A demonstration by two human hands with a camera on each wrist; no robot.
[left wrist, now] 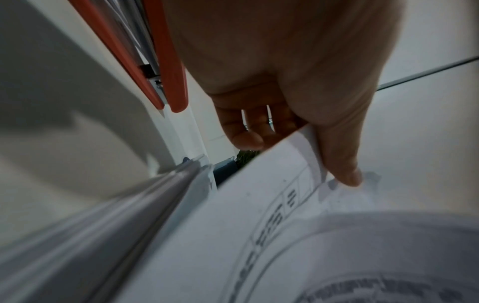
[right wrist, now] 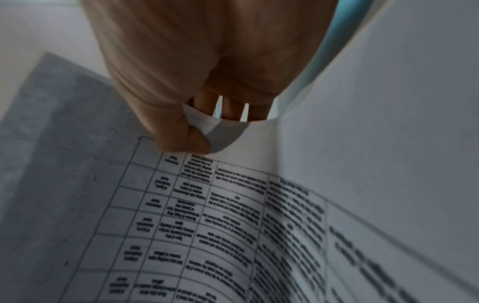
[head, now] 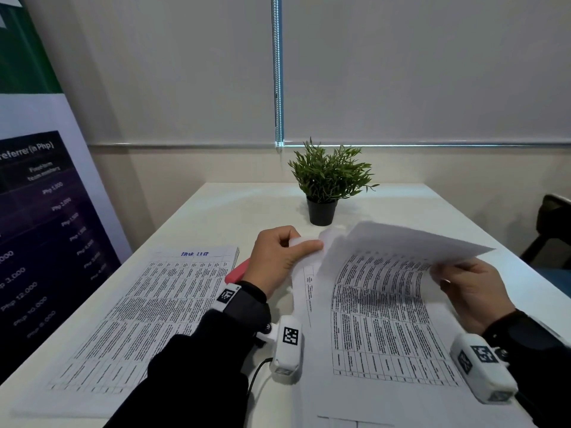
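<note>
A set of printed table sheets lies on the white table in front of me. My left hand pinches the sheets' top left corner between thumb and curled fingers. My right hand pinches the right edge of the top sheet, which is lifted and curved above the printed page below. In the right wrist view the thumb presses a folded paper edge against the fingers. A red stapler lies just left of my left hand, mostly hidden behind it.
A second stack of printed sheets headed "Task List" lies at the left. A small potted plant stands at the table's far middle. A banner leans at the left, and a dark chair is at the right.
</note>
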